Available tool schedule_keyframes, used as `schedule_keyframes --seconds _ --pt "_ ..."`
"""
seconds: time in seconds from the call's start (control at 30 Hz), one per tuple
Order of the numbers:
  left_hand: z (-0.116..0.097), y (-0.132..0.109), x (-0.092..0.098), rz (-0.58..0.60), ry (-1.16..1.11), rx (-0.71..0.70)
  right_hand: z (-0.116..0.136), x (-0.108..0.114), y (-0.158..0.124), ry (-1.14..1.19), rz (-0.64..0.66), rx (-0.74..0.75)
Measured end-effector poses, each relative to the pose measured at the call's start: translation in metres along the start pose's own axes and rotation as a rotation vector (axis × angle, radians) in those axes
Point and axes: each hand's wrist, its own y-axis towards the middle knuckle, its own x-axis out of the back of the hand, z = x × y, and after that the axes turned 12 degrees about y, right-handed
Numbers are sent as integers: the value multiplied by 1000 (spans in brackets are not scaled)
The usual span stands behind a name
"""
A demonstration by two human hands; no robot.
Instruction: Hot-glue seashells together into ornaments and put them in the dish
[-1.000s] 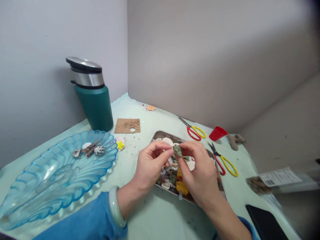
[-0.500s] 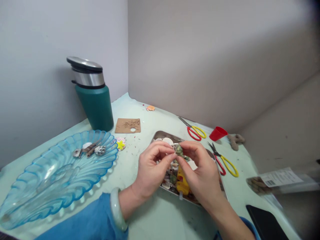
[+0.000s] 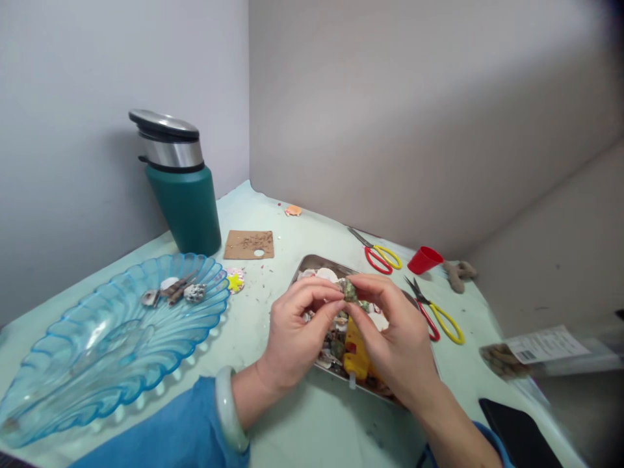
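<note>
Between my two hands, above a metal tray [image 3: 312, 262], is a small green, bumpy seashell [image 3: 348, 290]. My left hand [image 3: 299, 325] pinches its left side between thumb and fingers. From the other side, my right hand [image 3: 392, 331] grips it with thumb and forefinger. Below them the tray holds shells, white discs and a yellow glue gun [image 3: 357, 354] whose pale nozzle points toward me. My right hand hides part of the glue gun and the tray's right side.
A blue scalloped dish [image 3: 121, 354] with several shells lies left, before a green bottle [image 3: 188, 208]. Cardboard [image 3: 241, 245] lies behind. Scissors [image 3: 380, 252], more scissors [image 3: 433, 312], a red cup [image 3: 425, 260], a bagged item [image 3: 507, 361] and a black phone [image 3: 519, 432] are at right.
The green seashell has turned slightly between my fingertips and shows more of its bumpy side. Both hands stay in nearly the same place over the tray.
</note>
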Motion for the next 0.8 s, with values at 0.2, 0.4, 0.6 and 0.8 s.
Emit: schedule_keyframes --seconds 0.2,0.4,0.6,0.8 --pt "-2 1 1 -42 47 -64 0 0 0 -10 15 0" --pt "-2 -1 2 -47 67 -102 -2 2 1 -13 39 32" --pt "-2 -1 1 -50 77 -71 -1 3 3 -41 46 81" --pt "-2 0 0 -72 111 -126 0 3 3 -62 54 116"
